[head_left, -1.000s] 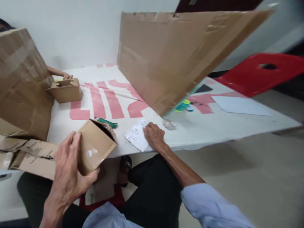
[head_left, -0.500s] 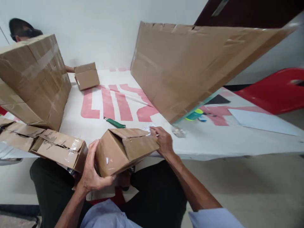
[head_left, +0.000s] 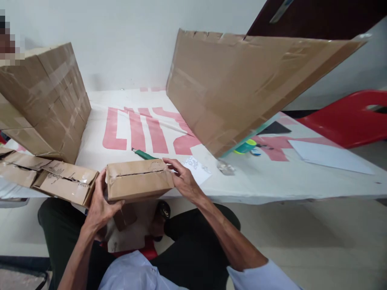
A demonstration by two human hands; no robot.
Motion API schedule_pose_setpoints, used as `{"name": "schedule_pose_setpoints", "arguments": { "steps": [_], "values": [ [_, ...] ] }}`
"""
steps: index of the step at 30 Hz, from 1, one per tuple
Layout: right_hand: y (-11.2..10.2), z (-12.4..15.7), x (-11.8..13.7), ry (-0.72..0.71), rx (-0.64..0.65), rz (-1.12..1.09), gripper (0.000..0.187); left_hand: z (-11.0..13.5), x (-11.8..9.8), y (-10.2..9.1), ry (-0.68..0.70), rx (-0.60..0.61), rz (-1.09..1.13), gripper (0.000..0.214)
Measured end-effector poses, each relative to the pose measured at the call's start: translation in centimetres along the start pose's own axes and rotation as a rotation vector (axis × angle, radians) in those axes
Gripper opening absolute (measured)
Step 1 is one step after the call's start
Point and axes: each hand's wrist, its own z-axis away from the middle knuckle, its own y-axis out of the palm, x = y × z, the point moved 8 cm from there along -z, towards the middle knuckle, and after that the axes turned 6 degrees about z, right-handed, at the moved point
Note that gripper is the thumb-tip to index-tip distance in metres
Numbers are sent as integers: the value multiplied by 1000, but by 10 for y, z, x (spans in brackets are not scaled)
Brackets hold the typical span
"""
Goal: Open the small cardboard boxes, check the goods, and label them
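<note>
A small brown cardboard box point(head_left: 139, 186) lies level at the table's front edge, its top flaps folded in along a narrow slit. My left hand point(head_left: 101, 205) grips its left end, thumb along the lower front. At the far right corner, the fingers of my right hand point(head_left: 181, 177) press against the box's end. Just behind the box is a green-handled cutter point(head_left: 142, 154), partly covered by it. A white paper with writing point(head_left: 196, 167) rests beside my right hand. Close on the left stands another cardboard box point(head_left: 68, 181) with scribbles on top.
A large taped carton point(head_left: 57, 92) stands at left, and a big cardboard panel point(head_left: 242, 84) leans at right. Beyond it are a yellow-green tape roll point(head_left: 246, 146), a white sheet point(head_left: 329, 155) and a red chair point(head_left: 347, 117). Another person shows blurred at far left.
The box in my hands has gone from tilted to level and shifted left, uncovering the paper. The small box near the other person's hand at the back has left view.
</note>
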Motion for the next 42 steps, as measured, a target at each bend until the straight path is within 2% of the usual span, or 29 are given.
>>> {"name": "schedule_pose_setpoints", "arguments": {
  "steps": [3, 10, 13, 16, 18, 20, 23, 28, 31, 33, 38, 40, 42],
  "values": [
    [16, 0, 8, -33, 59, 6, 44, -6, 7, -14, 18, -32, -80, 87],
    [62, -20, 24, -121, 207, -42, 44, -19, 6, -55, 58, 68, -275, 56],
    [64, -41, 16, -156, 179, 1, 45, -26, 15, -70, 35, 63, -251, 53],
    [43, -59, -11, -120, 22, 273, 39, -29, 29, -75, 9, -23, -163, 65],
    [37, -60, -32, -79, -11, 531, 33, -23, 33, -72, 7, -92, -115, 70],
    [45, -54, -53, -68, 54, 742, 28, -13, 32, -66, 14, -130, -87, 68],
    [65, -48, -80, -73, 147, 986, 22, -2, 28, -55, 27, -99, -55, 70],
    [93, -66, -92, -177, 188, 1204, 12, 8, 27, -61, 0, -89, -47, 65],
    [101, -73, -87, -204, 244, 1151, 14, 13, 28, -63, -19, -59, -38, 55],
    [96, -78, -80, -170, 225, 1026, 20, 13, 25, -63, 6, -30, -36, 54],
    [48, -84, -42, 53, 18, 480, 35, 7, 20, -66, 29, 8, -79, 53],
    [36, -79, -18, 92, 19, 187, 42, 5, 18, -66, 25, 7, -102, 54],
    [31, -67, 9, 77, 27, 8, 45, 5, 16, -65, 32, -18, -127, 55]
  ]
}}
